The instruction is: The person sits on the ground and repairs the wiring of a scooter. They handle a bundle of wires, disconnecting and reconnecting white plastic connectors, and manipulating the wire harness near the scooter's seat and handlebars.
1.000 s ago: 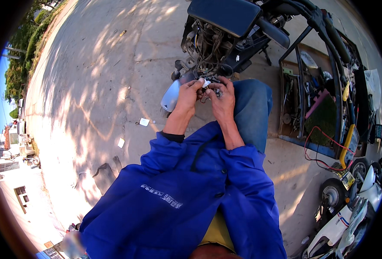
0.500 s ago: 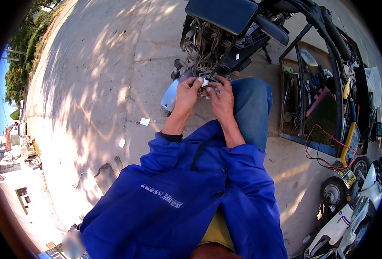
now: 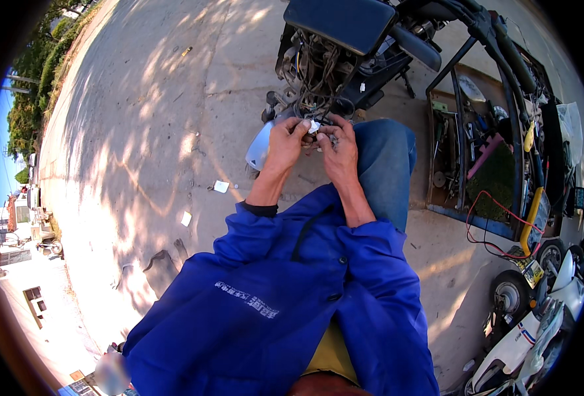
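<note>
A small white piece, seemingly a wiring connector [image 3: 314, 126], is pinched between the thumb and fingers of my left hand [image 3: 283, 146]. Close beside it, my right hand [image 3: 341, 152] has its fingers curled and closed near the white piece. What lies inside those right fingers is too small and hidden to make out. Just beyond both hands hangs a tangle of dark wires [image 3: 323, 76] at the open front of a vehicle with a flat black panel [image 3: 338, 23]. A pale blue-white curved panel [image 3: 259, 146] shows left of my left hand.
To the right stands a metal-framed cart [image 3: 473, 221] with tools inside. A yellow-edged device with red and black leads [image 3: 532, 224] rests at its corner. Parked motorbikes [image 3: 513, 350] are at the lower right. Scraps of white paper [image 3: 221, 186] lie on the concrete.
Almost nothing differs. My hands stay together at the wires, with only a slight shift of the fingers around the white piece.
</note>
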The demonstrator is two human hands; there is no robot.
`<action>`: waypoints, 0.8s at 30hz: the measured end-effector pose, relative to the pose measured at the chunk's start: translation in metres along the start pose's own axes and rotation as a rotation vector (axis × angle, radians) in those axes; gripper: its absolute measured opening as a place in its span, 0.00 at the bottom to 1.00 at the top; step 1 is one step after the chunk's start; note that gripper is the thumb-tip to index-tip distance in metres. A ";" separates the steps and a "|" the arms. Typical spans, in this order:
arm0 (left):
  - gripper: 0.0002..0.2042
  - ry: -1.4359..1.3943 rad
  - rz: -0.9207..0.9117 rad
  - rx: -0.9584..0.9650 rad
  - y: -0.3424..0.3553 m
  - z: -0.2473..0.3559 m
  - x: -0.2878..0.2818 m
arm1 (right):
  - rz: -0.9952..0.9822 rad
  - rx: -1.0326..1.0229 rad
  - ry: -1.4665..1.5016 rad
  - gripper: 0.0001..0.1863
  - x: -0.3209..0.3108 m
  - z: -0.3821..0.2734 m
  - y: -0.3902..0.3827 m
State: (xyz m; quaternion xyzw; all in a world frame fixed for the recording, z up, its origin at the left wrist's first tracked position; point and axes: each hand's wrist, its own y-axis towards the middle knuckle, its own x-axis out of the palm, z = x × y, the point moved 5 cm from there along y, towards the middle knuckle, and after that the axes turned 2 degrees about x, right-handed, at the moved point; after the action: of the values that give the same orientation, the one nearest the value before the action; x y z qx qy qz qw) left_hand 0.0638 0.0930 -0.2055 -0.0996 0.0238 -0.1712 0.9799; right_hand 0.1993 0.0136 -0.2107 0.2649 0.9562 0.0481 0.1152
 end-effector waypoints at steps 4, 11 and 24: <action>0.11 -0.016 -0.016 -0.026 -0.003 0.001 0.002 | -0.034 -0.002 -0.041 0.08 0.000 -0.001 -0.001; 0.11 -0.067 -0.027 -0.081 -0.001 -0.001 0.001 | -0.048 0.112 0.153 0.08 0.008 0.016 0.002; 0.10 -0.082 -0.052 -0.094 -0.004 0.001 0.002 | -0.094 0.096 0.152 0.09 0.007 0.013 0.002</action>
State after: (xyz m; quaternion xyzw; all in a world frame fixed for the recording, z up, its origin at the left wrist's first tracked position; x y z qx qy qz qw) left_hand 0.0646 0.0890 -0.2041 -0.1532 -0.0110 -0.1910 0.9695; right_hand 0.1976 0.0189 -0.2241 0.2204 0.9748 0.0165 0.0316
